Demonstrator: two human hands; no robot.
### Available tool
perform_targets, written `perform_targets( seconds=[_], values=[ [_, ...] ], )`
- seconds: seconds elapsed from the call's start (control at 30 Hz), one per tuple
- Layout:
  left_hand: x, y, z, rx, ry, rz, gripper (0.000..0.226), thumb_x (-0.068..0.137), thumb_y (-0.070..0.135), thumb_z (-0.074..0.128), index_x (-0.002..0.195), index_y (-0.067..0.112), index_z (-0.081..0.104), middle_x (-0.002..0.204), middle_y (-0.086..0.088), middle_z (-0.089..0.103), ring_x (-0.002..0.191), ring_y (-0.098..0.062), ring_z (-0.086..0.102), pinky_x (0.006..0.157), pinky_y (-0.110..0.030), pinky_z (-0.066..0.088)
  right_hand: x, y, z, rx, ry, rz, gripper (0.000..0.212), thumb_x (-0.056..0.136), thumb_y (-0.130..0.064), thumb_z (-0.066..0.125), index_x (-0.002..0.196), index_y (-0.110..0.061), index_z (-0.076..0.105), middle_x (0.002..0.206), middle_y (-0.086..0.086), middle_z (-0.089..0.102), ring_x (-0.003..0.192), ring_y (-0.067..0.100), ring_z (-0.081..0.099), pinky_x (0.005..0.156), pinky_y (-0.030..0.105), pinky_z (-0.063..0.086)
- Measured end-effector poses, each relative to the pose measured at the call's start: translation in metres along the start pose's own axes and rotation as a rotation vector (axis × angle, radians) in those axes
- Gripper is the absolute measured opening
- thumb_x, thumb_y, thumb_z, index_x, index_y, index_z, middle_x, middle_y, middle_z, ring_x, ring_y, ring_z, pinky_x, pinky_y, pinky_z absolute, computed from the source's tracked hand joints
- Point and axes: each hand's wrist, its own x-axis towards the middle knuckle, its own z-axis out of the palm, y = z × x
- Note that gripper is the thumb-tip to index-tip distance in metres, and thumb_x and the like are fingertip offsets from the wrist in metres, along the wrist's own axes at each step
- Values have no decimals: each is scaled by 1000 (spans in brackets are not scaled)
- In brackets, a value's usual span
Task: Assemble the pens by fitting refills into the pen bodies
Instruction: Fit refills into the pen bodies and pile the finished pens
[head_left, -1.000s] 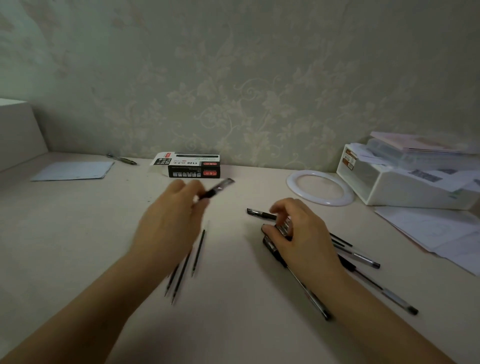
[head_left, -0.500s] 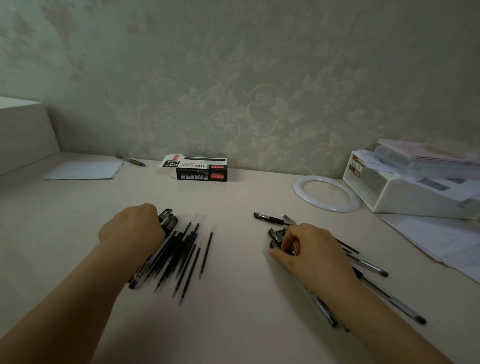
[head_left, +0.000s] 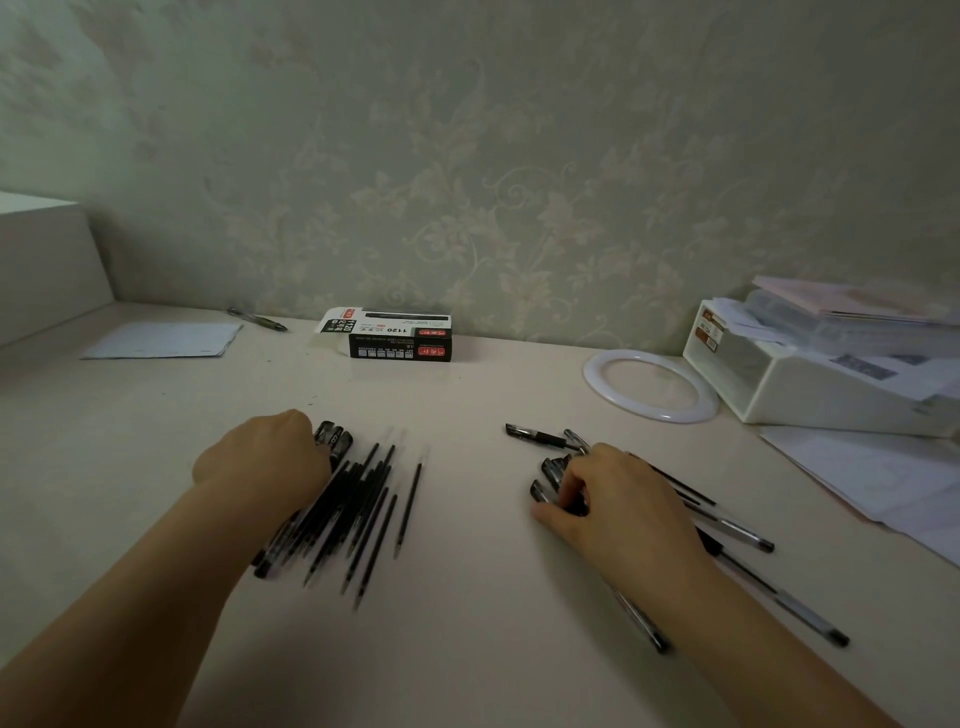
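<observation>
Left hand barely shifted, fist on refills, right hand still gripping pens

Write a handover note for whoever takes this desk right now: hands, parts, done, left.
Left hand: fingers curled over the top of the left pile, where capped pens lie with loose black refills; what it grips is hidden.
Right hand: fingers curled on the capped pens of the right pile.
Pen box sits at the wall.
Done: cannot tell how many pens hold refills.
Left: fit the loose refills into bodies.
</observation>
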Motion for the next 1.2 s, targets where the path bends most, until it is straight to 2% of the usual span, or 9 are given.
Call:
perform_targets(
  seconds=[0.17,0.3,0.4,0.47,0.57,0.7,0.8,0.97,1.2],
  values=[
    [-9,10,-4,-64,140,-4,35,94,43,48,101,10,38,99,-11,46,95,-31,52,75,-39,42,1,-3,2,1,-3,-14,31,85,-43,63,71,-16,69,77,-2,61,70,8,55,56,21,35],
    [-23,33,-3,-350,330,267,34,91,44,54,111,18,48,99,-2,55,84,-17,55,72,-30,42,1,-1,0,292,23,72,23,77,-38,73,64,-20,65,57,-9,52,56,2,49,51,14,37],
    [-40,57,7,-539,242,435,26,88,53,53,98,30,52,80,11,57,69,-1,52,58,-17,35,6,-1,-8,607,0,183,27,76,-38,76,61,-19,65,48,-8,55,43,0,45,46,10,38],
    [-49,69,15,-644,168,504,28,86,60,49,90,32,54,75,11,59,65,1,54,52,-13,35,8,-2,-15,778,-53,237,28,80,-38,73,65,-15,69,54,0,61,48,5,51,51,15,44],
    [-59,79,20,-833,3,583,45,81,72,37,89,32,57,75,9,63,68,2,58,58,-12,43,10,-5,-22,958,-129,319,31,88,-40,66,77,-11,71,61,5,64,56,15,55,60,31,49],
    [-68,84,18,-972,-235,687,52,80,73,34,96,31,59,79,9,67,68,-4,64,61,-22,50,6,-13,-23,1134,-201,364,29,93,-35,63,98,-7,67,69,2,66,55,9,60,55,20,48],
    [-75,85,16,-883,-266,767,32,91,57,40,101,31,55,81,7,68,65,-6,64,58,-19,50,0,-13,-21,1199,-216,314,24,94,-28,64,102,-6,64,80,9,74,68,20,72,61,22,54],
    [-74,82,13,-511,27,884,11,101,25,41,105,25,50,83,11,61,69,-5,55,64,-29,48,2,-6,-23,1139,-164,100,11,91,-16,68,97,-9,64,82,10,76,73,23,74,64,22,56],
    [-67,92,7,-268,154,943,19,98,43,31,88,31,40,80,14,45,68,-8,46,57,-29,38,-6,9,-3,872,-16,-153,14,98,-25,57,96,-18,69,73,-3,68,63,7,61,62,15,47]
  ],
)
